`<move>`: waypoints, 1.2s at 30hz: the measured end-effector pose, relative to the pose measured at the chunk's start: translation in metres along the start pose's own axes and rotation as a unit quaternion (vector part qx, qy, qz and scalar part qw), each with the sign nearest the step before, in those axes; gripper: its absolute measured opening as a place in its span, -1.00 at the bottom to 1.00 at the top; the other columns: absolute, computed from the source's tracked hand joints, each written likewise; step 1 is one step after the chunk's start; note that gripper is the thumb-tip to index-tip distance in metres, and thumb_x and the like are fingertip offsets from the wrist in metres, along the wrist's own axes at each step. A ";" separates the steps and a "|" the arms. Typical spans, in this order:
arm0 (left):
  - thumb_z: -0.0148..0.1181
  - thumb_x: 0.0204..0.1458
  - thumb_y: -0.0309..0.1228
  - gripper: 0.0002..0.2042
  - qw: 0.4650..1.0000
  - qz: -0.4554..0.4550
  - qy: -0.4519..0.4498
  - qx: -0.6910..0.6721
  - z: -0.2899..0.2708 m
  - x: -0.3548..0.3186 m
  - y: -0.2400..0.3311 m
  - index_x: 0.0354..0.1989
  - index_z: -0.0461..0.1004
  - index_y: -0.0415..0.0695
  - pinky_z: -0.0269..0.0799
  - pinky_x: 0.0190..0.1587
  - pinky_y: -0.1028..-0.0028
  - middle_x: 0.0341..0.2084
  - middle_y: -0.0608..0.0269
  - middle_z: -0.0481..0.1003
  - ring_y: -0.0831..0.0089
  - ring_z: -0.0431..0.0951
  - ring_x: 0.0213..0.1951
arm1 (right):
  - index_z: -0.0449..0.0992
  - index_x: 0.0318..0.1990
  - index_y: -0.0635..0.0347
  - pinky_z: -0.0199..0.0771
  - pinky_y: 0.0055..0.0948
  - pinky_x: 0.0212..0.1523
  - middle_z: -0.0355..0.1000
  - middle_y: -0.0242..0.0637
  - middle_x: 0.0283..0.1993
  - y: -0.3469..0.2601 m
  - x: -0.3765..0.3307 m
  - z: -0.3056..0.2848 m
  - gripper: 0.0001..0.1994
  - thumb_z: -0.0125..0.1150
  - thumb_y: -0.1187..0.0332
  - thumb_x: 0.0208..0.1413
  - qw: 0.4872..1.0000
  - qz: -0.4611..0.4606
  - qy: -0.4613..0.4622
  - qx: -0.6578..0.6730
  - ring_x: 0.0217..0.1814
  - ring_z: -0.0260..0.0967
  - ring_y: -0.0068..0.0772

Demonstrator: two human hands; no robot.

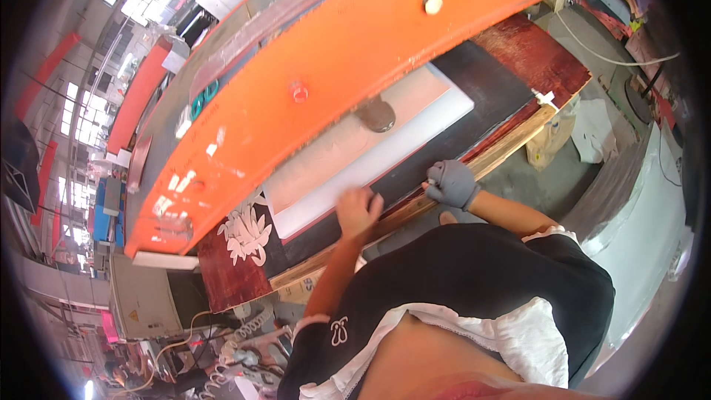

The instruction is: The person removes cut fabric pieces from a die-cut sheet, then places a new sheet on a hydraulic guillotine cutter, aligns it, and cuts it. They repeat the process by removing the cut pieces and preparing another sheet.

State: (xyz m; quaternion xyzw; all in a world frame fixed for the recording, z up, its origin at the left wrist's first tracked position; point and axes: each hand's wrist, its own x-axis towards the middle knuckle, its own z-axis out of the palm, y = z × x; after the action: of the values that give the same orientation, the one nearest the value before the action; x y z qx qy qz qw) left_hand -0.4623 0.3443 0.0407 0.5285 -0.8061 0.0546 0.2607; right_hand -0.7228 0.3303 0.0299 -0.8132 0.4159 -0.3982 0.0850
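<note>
My left hand (358, 211) is bare and a little smeared by motion. It is over the near edge of a white board (318, 206), thumb apart from the fingers, with nothing seen in it. On the board lies a pale pinkish sheet (326, 150). A dark brown rounded piece (378, 115) rests on that sheet, partly hidden under the orange press beam (348, 52). My right hand (450, 184), in a grey glove with bare fingertips, is closed near the table's wooden front edge. Anything inside its curled fingers is hidden.
The board lies on a black mat (492, 78) over a dark red tabletop (537, 52). Loose pale cut pieces (246, 235) are heaped at the table's left end. The beam hangs low across the far side. A large pale sheet stack (629, 215) stands to the right.
</note>
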 end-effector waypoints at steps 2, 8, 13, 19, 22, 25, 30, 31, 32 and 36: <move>0.25 -0.16 -0.25 -0.78 0.994 0.055 0.084 -0.034 0.014 -0.042 0.045 -0.50 0.42 -0.13 0.30 -0.26 0.23 -0.51 0.18 0.35 0.15 0.37 -0.37 | 0.29 -0.62 0.15 0.28 -0.14 -0.46 0.29 -0.17 -0.59 0.003 -0.006 -0.008 -0.74 0.14 0.22 -0.07 0.999 -0.010 0.000 0.042 -0.48 0.30 -0.03; 0.22 -0.12 -0.30 -0.84 0.988 -0.062 0.139 0.004 0.023 -0.065 0.069 -0.53 0.46 -0.13 0.31 -0.33 0.24 -0.54 0.16 0.36 0.14 0.37 -0.39 | 0.35 -0.44 0.26 0.28 -0.38 -0.43 0.25 -0.19 -0.57 0.048 0.039 -0.135 -0.77 -0.02 0.28 0.15 0.899 0.067 0.354 0.249 -0.51 0.21 -0.41; 0.19 -0.17 -0.27 -0.82 0.977 -0.033 0.192 0.086 0.023 -0.060 0.070 -0.64 0.40 -0.06 0.35 -0.41 0.28 -0.58 0.26 0.32 0.23 0.38 -0.43 | 0.34 -0.42 0.32 0.25 -0.40 -0.38 0.28 -0.29 -0.55 0.062 0.060 -0.184 -0.75 -0.05 0.28 0.16 0.908 0.065 0.363 0.197 -0.45 0.21 -0.43; 0.16 -0.14 -0.27 -0.83 0.982 -0.031 0.155 0.103 0.015 -0.041 0.060 -0.63 0.38 -0.03 0.33 -0.48 0.29 -0.59 0.25 0.30 0.24 0.38 -0.45 | 0.33 -0.51 0.15 0.30 -0.30 -0.47 0.27 -0.23 -0.56 0.039 -0.013 -0.102 -0.79 0.13 0.25 0.03 0.961 0.183 0.026 0.204 -0.49 0.29 -0.29; 0.19 -0.15 -0.27 -0.83 0.985 -0.048 0.134 0.095 0.012 -0.026 0.055 -0.63 0.38 -0.04 0.34 -0.46 0.30 -0.58 0.25 0.30 0.23 0.38 -0.44 | 0.36 -0.49 0.12 0.32 -0.22 -0.39 0.30 -0.21 -0.52 0.039 -0.006 -0.073 -0.77 0.22 0.20 -0.08 0.992 -0.087 0.036 -0.078 -0.42 0.32 -0.16; 0.21 -0.17 -0.25 -0.82 0.988 -0.032 0.140 0.051 0.008 -0.019 0.051 -0.60 0.40 -0.05 0.35 -0.42 0.29 -0.55 0.24 0.32 0.22 0.39 -0.41 | 0.40 -0.50 0.10 0.29 -0.17 -0.35 0.31 -0.21 -0.48 0.041 0.003 -0.058 -0.74 0.19 0.11 -0.11 0.995 -0.038 0.062 -0.064 -0.39 0.31 -0.14; 0.31 -0.26 -0.05 -0.61 0.997 -0.072 0.029 0.016 0.000 -0.022 0.049 -0.45 0.47 -0.14 0.33 -0.22 0.24 -0.45 0.14 0.34 0.15 0.38 -0.27 | 0.46 -0.50 0.10 0.30 -0.21 -0.30 0.36 -0.21 -0.45 0.050 0.003 -0.050 -0.64 -0.02 -0.01 0.00 0.978 -0.019 -0.051 -0.199 -0.35 0.34 -0.17; 0.33 -0.29 -0.04 -0.57 0.997 -0.080 0.016 0.011 -0.001 -0.022 0.049 -0.42 0.47 -0.16 0.33 -0.20 0.24 -0.43 0.12 0.35 0.13 0.38 -0.25 | 0.47 -0.49 0.10 0.31 -0.21 -0.28 0.37 -0.21 -0.44 0.051 0.003 -0.049 -0.64 -0.02 0.00 0.00 0.977 -0.013 -0.056 -0.208 -0.34 0.34 -0.17; 0.35 -0.32 -0.02 -0.53 0.996 -0.093 0.007 0.012 -0.001 -0.024 0.050 -0.39 0.48 -0.19 0.33 -0.18 0.23 -0.42 0.11 0.35 0.12 0.37 -0.24 | 0.48 -0.49 0.10 0.31 -0.22 -0.27 0.37 -0.21 -0.44 0.051 0.002 -0.048 -0.64 -0.02 0.00 0.01 0.974 -0.004 -0.075 -0.215 -0.33 0.35 -0.17; 0.35 -0.30 -0.04 -0.50 0.994 -0.105 0.030 0.008 0.003 -0.025 0.053 -0.31 0.50 -0.22 0.33 -0.14 0.26 -0.38 0.07 0.37 0.12 0.36 -0.19 | 0.47 -0.51 0.09 0.31 -0.18 -0.28 0.37 -0.18 -0.46 0.052 0.002 -0.045 -0.70 0.05 0.06 -0.03 0.979 0.001 -0.044 -0.197 -0.34 0.34 -0.08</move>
State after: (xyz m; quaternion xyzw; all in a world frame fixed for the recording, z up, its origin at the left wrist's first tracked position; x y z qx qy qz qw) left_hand -0.5027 0.3869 0.0364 0.6103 -0.7375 0.0493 0.2851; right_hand -0.7859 0.3045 0.0366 -0.8303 0.4830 -0.2720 -0.0582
